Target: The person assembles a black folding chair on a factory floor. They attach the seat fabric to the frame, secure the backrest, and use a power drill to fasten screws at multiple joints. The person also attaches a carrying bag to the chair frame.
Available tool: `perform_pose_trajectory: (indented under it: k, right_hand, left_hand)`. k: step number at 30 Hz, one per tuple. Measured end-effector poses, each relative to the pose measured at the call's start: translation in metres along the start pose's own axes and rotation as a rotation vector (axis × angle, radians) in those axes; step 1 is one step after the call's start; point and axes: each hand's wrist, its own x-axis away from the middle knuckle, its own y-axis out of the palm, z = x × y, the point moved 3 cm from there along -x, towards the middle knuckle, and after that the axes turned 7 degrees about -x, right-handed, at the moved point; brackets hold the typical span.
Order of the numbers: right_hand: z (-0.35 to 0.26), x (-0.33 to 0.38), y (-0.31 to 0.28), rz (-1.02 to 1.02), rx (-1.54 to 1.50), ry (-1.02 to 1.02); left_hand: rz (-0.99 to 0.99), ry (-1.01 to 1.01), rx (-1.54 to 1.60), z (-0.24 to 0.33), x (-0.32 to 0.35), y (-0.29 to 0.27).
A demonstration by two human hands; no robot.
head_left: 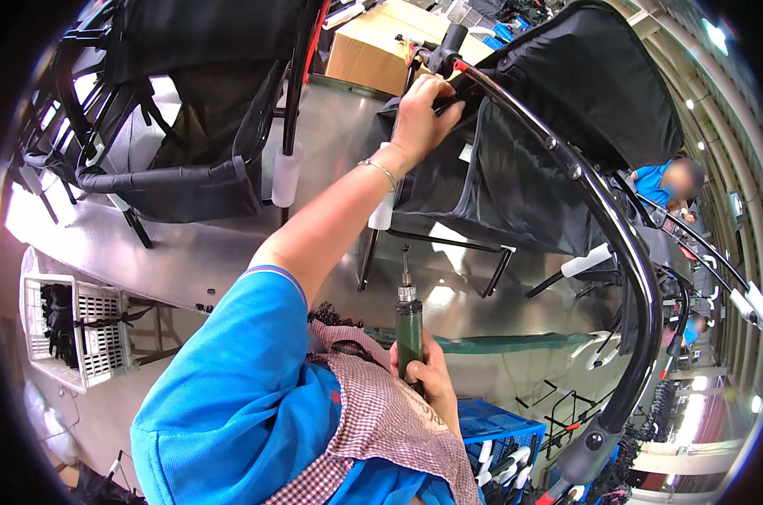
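The left hand [421, 118] has its grip closed on the stroller frame [567, 164] standing at the tabletop's [230, 252] far edge. The right hand [428, 374] clasps a green screwdriver [408, 324] upright near the tabletop's near edge.

Single head-worn fisheye view, looking down and forward, close over metal workbench [230, 244].

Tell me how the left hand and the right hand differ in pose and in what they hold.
The left hand is raised with the arm stretched out, gripping the curved black frame tube of the stroller; the right hand stays low near the body. The left hand closes on a fixed bar, while the right hand holds a green screwdriver upright, tip up. Both hands are bare and closed.
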Motion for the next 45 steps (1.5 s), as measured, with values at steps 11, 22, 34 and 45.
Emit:
perform_pose_trajectory:
  k: [11, 22, 34, 45]
  right_hand:
    - [-0.007, -0.004, 0.003, -0.018, -0.005, -0.002]
    - [-0.02, -0.017, 0.006, -0.021, 0.045, -0.014]
    - [-0.091, -0.071, 0.038, -0.178, 0.026, -0.249]
    - [-0.132, -0.108, 0.052, 0.091, 0.141, -0.325]
  left_hand:
    - [-0.046, -0.131, -0.068, 0.006, -0.018, -0.022]
    - [0.009, -0.062, -0.064, 0.018, 0.011, -0.007]
    - [0.047, -0.092, -0.091, -0.003, 0.009, 0.006]
    - [-0.087, -0.048, 0.049, -0.005, 0.009, 0.023]
